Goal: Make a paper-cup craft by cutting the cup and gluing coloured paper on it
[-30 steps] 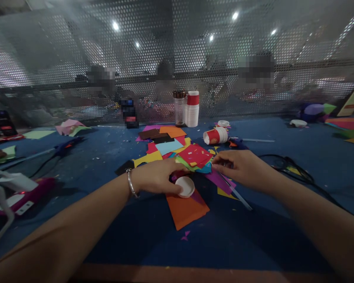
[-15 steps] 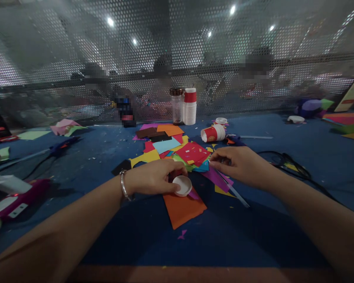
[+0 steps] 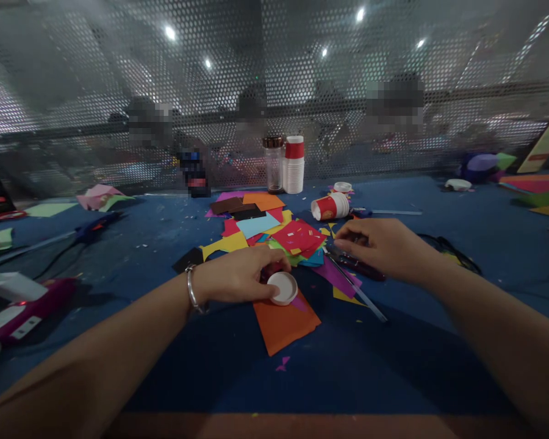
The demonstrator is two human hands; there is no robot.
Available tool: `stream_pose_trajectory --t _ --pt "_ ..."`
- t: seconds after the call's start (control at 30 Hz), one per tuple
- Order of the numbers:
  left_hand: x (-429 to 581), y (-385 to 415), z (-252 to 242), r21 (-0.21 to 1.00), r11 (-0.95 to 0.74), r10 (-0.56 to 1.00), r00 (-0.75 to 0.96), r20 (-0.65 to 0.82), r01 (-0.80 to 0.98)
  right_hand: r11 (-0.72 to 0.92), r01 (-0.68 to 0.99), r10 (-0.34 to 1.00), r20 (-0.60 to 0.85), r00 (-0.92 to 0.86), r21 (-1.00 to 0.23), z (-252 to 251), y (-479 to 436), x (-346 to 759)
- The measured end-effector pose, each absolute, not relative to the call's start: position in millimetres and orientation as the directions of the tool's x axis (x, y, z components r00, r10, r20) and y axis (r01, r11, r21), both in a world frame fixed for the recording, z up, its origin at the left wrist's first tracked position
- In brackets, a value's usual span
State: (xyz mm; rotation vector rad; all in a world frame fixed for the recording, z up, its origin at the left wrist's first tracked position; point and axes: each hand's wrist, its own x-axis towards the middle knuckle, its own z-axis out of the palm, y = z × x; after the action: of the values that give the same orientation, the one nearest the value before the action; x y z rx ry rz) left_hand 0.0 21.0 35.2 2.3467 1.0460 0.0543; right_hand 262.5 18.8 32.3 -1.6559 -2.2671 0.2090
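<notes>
My left hand, with a silver bangle at the wrist, is closed around a paper cup. The cup is tipped so that its round white end faces me; a bit of its red side shows behind the fingers. Under it lies an orange paper sheet. My right hand hovers right of the coloured paper pile, thumb and forefinger close together in a pinch. Whether anything is between them is hidden. Just below are a dark-handled tool, perhaps scissors, and a clear glue stick.
Behind the paper stand a clear jar and a cup stack. More nested cups lie on their side. A magenta power strip is at left, a black cable at right. A perforated metal screen rises behind the table.
My right hand has shifted slightly up and to the right, and the dark-handled tool shows beneath it. My left hand and the cup have hardly moved.
</notes>
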Motion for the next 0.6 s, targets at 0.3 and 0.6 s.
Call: stream_pose_trajectory --t 0.3,0.6 --pt "-1.9 20.0 33.0 0.496 -0.571 0.687 0.712 -0.148 0.654 0.155 0.961 0.963 0.252 -0.095 -0.228 29.5 39.9 297.1" --pt "-7.6 39.5 24.3 0.607 -0.499 0.739 0.670 -0.074 0.618 0.111 0.970 0.967 0.248 -0.054 -0.218 30.4 45.0 302.4"
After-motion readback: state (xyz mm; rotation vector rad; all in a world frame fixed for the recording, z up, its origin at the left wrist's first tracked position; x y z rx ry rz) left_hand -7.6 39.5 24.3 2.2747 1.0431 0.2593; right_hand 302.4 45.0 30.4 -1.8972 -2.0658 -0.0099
